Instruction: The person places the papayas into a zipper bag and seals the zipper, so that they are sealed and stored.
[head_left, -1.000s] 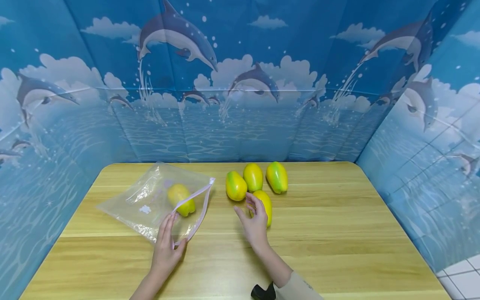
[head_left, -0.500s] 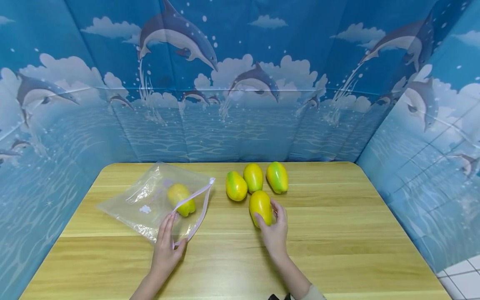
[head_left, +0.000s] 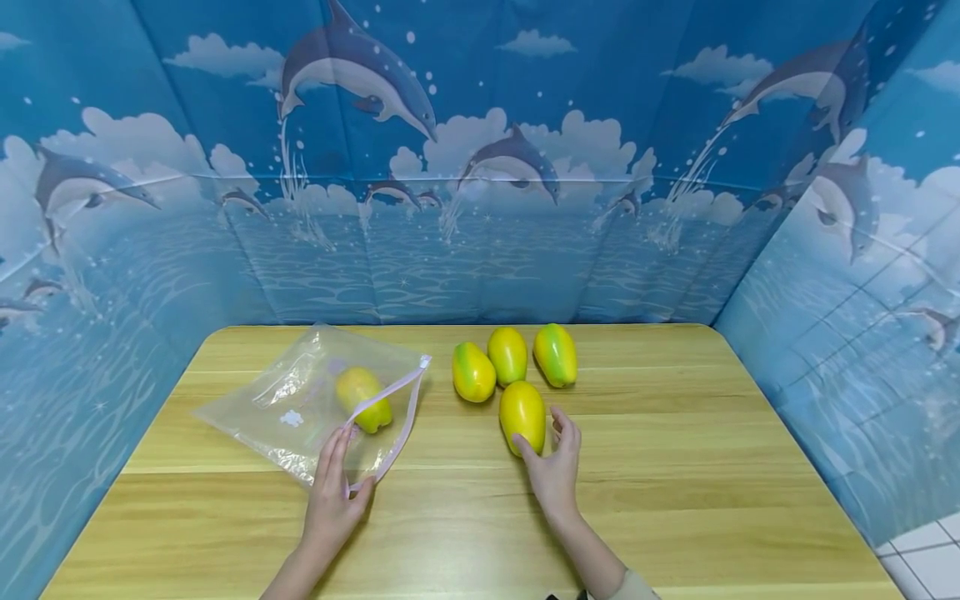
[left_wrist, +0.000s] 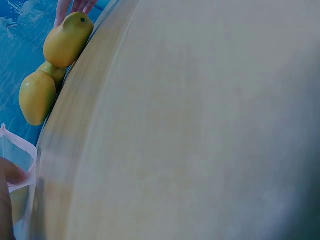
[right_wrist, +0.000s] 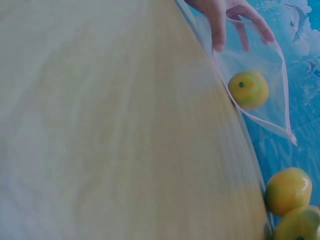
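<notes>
A clear plastic zip bag (head_left: 262, 408) with a pinkish-lilac edge lies on the left of the table, one yellow papaya (head_left: 360, 392) inside it. At the bag's mouth is my left hand (head_left: 332, 492), its thumb and fingers spread against the edge. My right hand (head_left: 557, 475) is at the near right side of another yellow papaya (head_left: 522, 414). The right thumb overlaps this fruit's lower end, while the other fingers stand a little off its right side. In the right wrist view, the left hand (right_wrist: 235, 20) reaches over the bag's opening.
Behind the papaya by my right hand are a yellow-green papaya (head_left: 473, 372), a second papaya (head_left: 507, 354) and a greener papaya (head_left: 555, 356). They stand near the far edge of the wooden table (head_left: 675, 467). A blue dolphin-print curtain (head_left: 480, 250) surrounds the back and sides.
My right hand has swung from the left of the nearest papaya to its right side, and its fingers have then drawn slightly away. The left hand and the bag stay in place.
</notes>
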